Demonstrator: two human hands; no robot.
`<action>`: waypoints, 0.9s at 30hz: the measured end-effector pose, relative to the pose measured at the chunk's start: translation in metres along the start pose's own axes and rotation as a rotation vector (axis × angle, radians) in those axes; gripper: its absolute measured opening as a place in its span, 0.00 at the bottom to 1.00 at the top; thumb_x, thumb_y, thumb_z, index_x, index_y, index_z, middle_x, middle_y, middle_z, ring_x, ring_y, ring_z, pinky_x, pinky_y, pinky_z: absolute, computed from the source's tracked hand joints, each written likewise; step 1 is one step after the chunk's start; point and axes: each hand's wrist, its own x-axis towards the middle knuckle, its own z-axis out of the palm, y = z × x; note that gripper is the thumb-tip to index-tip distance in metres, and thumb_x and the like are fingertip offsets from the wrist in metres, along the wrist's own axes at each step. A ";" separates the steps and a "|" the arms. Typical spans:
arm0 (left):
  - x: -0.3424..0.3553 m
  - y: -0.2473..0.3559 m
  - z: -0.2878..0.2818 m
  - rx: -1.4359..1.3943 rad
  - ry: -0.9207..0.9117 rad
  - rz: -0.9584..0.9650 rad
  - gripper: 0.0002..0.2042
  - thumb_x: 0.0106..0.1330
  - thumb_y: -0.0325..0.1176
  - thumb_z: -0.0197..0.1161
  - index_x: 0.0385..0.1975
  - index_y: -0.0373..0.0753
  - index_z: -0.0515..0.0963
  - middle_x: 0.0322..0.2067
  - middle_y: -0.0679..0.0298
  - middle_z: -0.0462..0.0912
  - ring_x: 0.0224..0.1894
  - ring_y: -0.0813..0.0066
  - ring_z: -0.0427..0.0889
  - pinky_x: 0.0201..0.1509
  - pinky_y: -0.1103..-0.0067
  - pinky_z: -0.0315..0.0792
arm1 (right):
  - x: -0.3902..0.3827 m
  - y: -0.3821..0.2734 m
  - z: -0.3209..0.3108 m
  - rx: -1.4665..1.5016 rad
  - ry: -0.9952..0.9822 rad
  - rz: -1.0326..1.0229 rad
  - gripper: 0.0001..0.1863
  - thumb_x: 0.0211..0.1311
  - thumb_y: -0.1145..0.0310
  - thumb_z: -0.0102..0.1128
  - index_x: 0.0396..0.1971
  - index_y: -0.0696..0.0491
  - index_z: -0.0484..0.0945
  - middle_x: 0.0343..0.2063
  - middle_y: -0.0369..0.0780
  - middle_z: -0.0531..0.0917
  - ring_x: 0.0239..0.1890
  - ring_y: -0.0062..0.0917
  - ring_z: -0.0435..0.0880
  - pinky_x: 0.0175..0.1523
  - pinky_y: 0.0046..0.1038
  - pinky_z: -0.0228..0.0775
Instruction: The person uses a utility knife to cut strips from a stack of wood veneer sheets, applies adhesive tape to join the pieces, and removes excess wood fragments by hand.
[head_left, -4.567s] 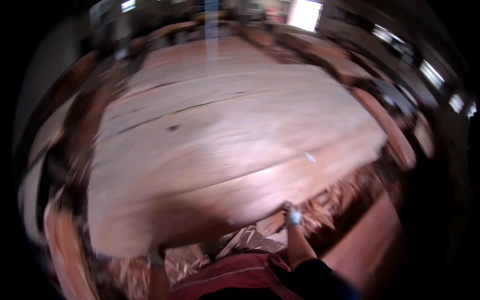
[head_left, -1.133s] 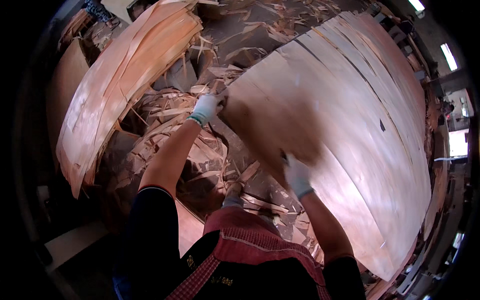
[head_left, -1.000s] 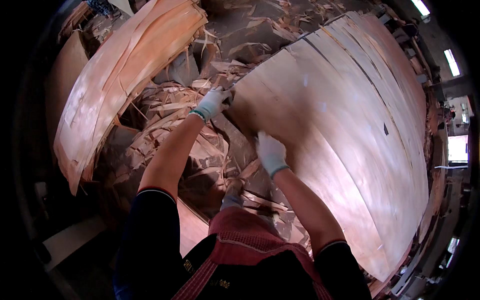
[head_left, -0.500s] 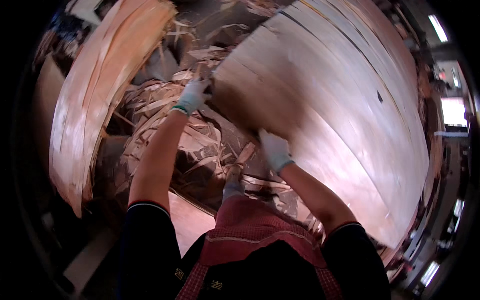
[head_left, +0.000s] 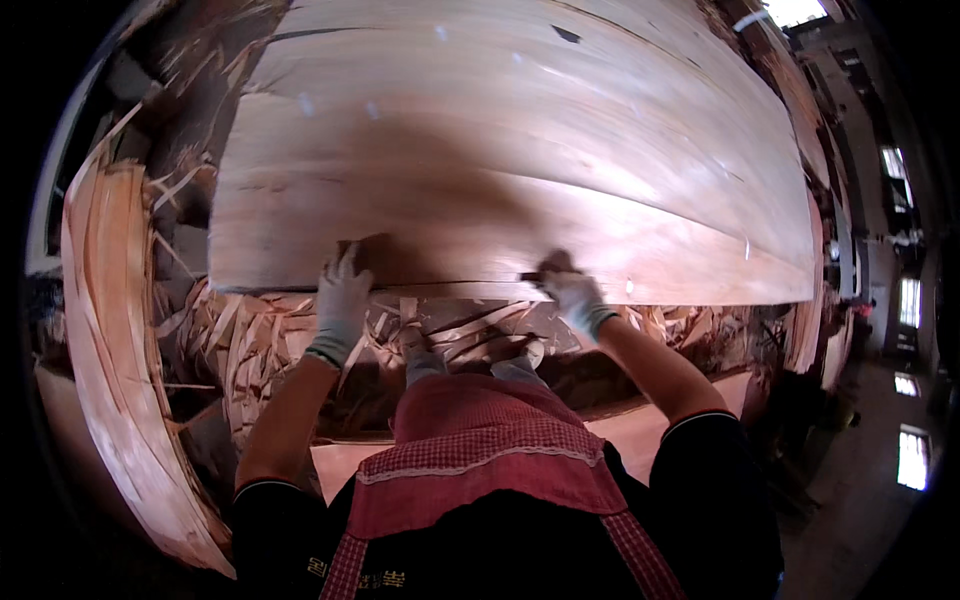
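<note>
A broad, pale sheet of wood veneer lies before me, its near edge running across the view. My left hand, in a white knit glove, rests at that edge left of centre. Its fingers reach a little apart onto the surface, beside a brown patch that may be shadow or a scrap. My right hand, gloved too, is closed at the same edge, right of centre. A small dark thing sticks out at its fingertips; blur hides its kind.
Torn veneer strips litter the floor along the near edge. At the left stands a curved bundle of veneer. Another pinkish sheet lies close to my legs. Lit windows show at the far right.
My view has turned, so the big sheet's near edge now runs level across it. My left hand has moved onto the edge. A dark thing now shows at my right fingertips.
</note>
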 end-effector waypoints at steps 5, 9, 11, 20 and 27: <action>0.006 0.051 -0.028 0.174 0.043 0.102 0.20 0.57 0.34 0.63 0.52 0.46 0.73 0.65 0.56 0.61 0.66 0.53 0.60 0.64 0.60 0.61 | -0.094 0.130 -0.009 -0.232 -0.106 0.117 0.25 0.58 0.71 0.61 0.55 0.33 0.74 0.43 0.35 0.83 0.28 0.16 0.78 0.30 0.17 0.76; 0.020 0.190 0.014 -0.615 0.108 0.114 0.33 0.59 0.39 0.63 0.65 0.51 0.60 0.68 0.57 0.55 0.69 0.56 0.55 0.68 0.57 0.53 | -0.088 0.156 0.021 -0.162 0.207 0.045 0.05 0.52 0.65 0.63 0.30 0.44 0.81 0.20 0.38 0.79 0.22 0.29 0.81 0.27 0.33 0.73; 0.044 0.307 -0.001 -0.364 -0.072 0.198 0.38 0.58 0.50 0.60 0.69 0.53 0.53 0.70 0.61 0.51 0.72 0.60 0.48 0.71 0.56 0.45 | -0.089 0.173 0.046 -0.250 0.182 0.020 0.06 0.57 0.64 0.57 0.23 0.46 0.79 0.16 0.38 0.78 0.20 0.28 0.81 0.23 0.33 0.71; 0.073 0.370 0.085 0.427 0.212 0.211 0.26 0.61 0.39 0.56 0.61 0.44 0.66 0.69 0.58 0.55 0.70 0.54 0.52 0.67 0.51 0.53 | -0.245 0.442 0.017 -0.367 0.052 0.198 0.06 0.62 0.64 0.51 0.32 0.47 0.76 0.22 0.39 0.81 0.25 0.31 0.83 0.27 0.34 0.74; 0.117 0.681 0.060 0.196 -0.007 0.453 0.40 0.53 0.52 0.64 0.66 0.46 0.58 0.68 0.60 0.56 0.71 0.57 0.50 0.70 0.53 0.47 | -0.249 0.469 0.054 -0.275 0.121 0.147 0.02 0.62 0.70 0.56 0.31 0.51 0.76 0.19 0.34 0.75 0.21 0.20 0.75 0.22 0.25 0.67</action>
